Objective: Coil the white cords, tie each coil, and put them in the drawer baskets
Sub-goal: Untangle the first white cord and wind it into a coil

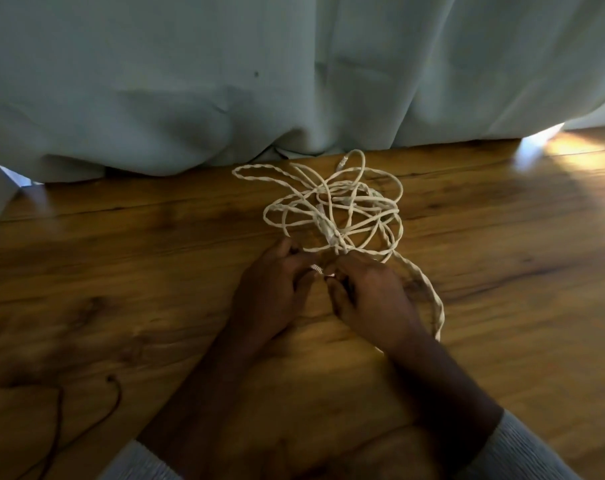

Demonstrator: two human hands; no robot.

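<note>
A: Cords [335, 206] are lying in 1 loose white tangle on the floor [121, 271], just beyond both hands.

B: Are the hands holding any of it?

A: Both are. The left hand [271, 296] and right hand [372, 299] are meeting at the tangle's near edge, fingers curled, pinching a short white piece between them. How tightly they are pinching, I cannot tell; it is blurred there.

B: Is anything trailing off?

A: 1 twisted strand is running from the grip, curving out past the right hand and passing down behind that wrist. Another twisted loop is reaching away from the grip toward the far left of the tangle.

B: And around them?

A: A pale curtain [224, 81] is hanging beyond the tangle, its hem resting on the floor. A thin dark string [58, 420] is lying well to the left, nearer than the hands. Light ribbed sleeves [522, 452] are showing at both forearms.
</note>
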